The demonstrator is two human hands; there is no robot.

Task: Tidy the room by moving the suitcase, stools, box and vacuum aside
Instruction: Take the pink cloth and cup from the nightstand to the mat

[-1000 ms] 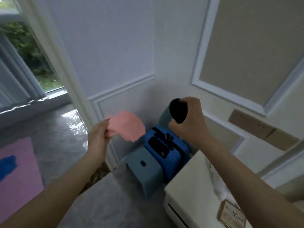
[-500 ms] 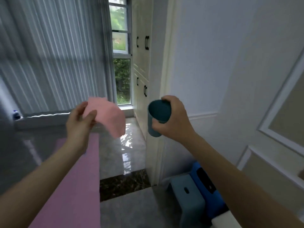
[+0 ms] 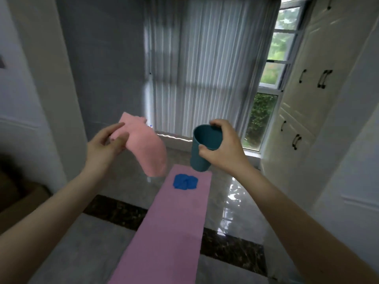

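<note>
a pink cloth (image 3: 146, 149) is pinched by the left hand (image 3: 104, 145) between thumb and fingers at its upper left edge; the rest of the cloth hangs down and to the right, clear of the floor. a teal cup (image 3: 203, 147) is gripped by the right hand (image 3: 223, 147) at its rim, with fingertips over the far edge and the thumb on the near edge; the cup is held upright, mouth up, its inside seen as dark and nothing visible in it. both hands are raised at about the same height, well apart from each other, cloth and cup not touching.

below them a long pink mat (image 3: 172, 228) is laid on the glossy floor (image 3: 235, 197), running away from the camera and crossing a dark stone strip (image 3: 119, 211). a crumpled blue cloth (image 3: 185, 181) is seen lying on the far end of the mat, just beneath the cup.

the corner of a brown cardboard box (image 3: 21, 198) is visible at the left edge, on the floor beside a white wall; it is partly cut off by the frame. grey curtains (image 3: 205, 64) are drawn over most of the window (image 3: 272, 83), and cream cabinets (image 3: 303, 93) with dark handles stand at the right.
</note>
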